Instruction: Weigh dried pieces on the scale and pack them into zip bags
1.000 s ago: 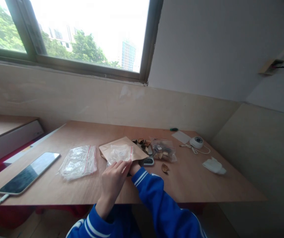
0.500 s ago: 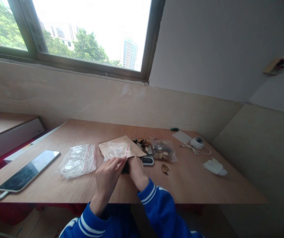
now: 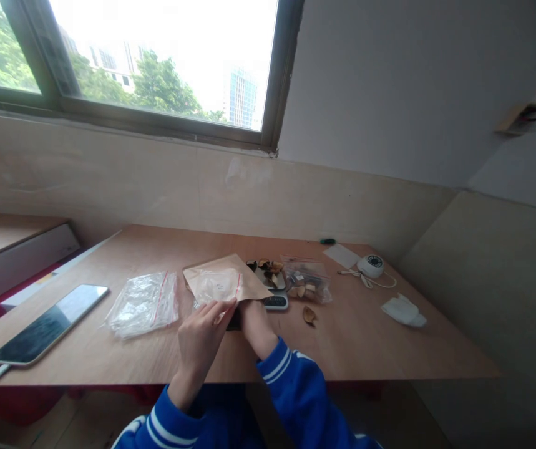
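Note:
A brown kraft paper bag [image 3: 254, 285] lies tilted in front of me, a clear zip bag [image 3: 218, 285] with a red strip on top of it. My left hand [image 3: 204, 333] pinches the near edge of the paper. My right hand [image 3: 254, 327] reaches under that raised edge, and its fingers are hidden. Something dark shows beneath the paper between the hands. Just behind, a small digital scale [image 3: 276, 302] carries dried brown pieces [image 3: 272, 267] that look like mushroom slices. Beside it sits a zip bag of mixed pieces [image 3: 312, 284]. One loose dried piece [image 3: 309, 315] rests on the table.
Flat clear plastic bags [image 3: 143, 305] and a phone [image 3: 47, 324] with a charging cable lie at the left. A white dome camera [image 3: 370, 266], crumpled white tissue [image 3: 403, 310], white paper [image 3: 341, 255] and green-handled tool [image 3: 327, 241] lie on the wooden table [image 3: 356, 349].
The right hand has slid slightly further under the paper, while the left keeps its pinch. The whole view has shifted a little.

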{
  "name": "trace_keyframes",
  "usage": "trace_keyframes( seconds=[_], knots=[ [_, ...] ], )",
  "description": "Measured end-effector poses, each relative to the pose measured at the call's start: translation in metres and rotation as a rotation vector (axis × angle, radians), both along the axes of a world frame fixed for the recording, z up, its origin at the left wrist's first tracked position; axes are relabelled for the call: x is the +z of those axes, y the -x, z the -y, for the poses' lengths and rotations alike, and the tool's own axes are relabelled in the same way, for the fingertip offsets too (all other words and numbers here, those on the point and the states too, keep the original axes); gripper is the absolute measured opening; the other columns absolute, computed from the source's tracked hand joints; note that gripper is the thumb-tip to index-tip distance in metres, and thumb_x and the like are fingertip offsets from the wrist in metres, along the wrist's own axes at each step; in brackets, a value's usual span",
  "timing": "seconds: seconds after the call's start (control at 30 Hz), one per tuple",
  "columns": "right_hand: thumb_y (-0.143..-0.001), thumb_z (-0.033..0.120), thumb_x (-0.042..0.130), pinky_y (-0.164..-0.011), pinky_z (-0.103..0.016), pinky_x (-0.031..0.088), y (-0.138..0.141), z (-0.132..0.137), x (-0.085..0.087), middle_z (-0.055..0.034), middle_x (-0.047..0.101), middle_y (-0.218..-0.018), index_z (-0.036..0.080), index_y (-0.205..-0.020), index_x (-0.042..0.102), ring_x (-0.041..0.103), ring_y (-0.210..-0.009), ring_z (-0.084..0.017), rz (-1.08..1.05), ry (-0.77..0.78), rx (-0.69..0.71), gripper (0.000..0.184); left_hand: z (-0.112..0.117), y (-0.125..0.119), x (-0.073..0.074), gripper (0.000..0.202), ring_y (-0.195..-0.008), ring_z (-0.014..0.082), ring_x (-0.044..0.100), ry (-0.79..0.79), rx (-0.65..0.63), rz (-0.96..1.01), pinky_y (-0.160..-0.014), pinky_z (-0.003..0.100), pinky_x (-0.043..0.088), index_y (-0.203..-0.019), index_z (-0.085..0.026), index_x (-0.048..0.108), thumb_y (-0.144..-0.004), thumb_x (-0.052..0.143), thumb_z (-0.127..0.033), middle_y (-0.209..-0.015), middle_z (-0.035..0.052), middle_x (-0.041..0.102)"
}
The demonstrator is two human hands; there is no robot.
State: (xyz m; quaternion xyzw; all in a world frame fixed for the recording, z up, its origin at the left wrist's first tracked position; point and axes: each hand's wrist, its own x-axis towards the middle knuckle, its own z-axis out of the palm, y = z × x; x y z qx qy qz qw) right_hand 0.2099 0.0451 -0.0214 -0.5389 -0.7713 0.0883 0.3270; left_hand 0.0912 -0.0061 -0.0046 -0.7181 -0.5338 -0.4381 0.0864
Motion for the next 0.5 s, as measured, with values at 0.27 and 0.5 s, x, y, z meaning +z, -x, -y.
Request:
trace_keyframes(
  seconds=[0.27, 0.5],
  knots=[
    [-0.087, 0.002, 0.043, -0.086, -0.036, 0.053, -0.013, 0.046, 0.017, -0.0124, 0.065, -0.107, 0.015, -0.106, 0.065, 0.062, -0.101, -0.025, 0.088, -0.023, -0.086, 0.032, -0.007, 0.011, 0.005, 0.022, -0.063, 0.0107, 0.061, 0.013, 0.029, 0.032, -0.054, 0.021, 0.035, -0.088, -0.027, 0.072, -0.087, 0.056, -0.042, -0.072, -0.0035, 0.069],
    [-0.084, 0.009, 0.057, -0.089, -0.033, 0.053, -0.03, 0.057, 0.021, -0.0079, 0.065, -0.109, 0.019, -0.097, 0.068, 0.064, -0.101, -0.021, -0.261, -0.1, 0.021, 0.019, -0.013, 0.016, 0.008, 0.018, -0.062, 0.01, 0.062, 0.026, 0.064, 0.064, -0.053, 0.02, 0.035, -0.089, -0.029, 0.072, -0.085, 0.059, -0.041, -0.075, -0.0045, 0.07]
  ],
)
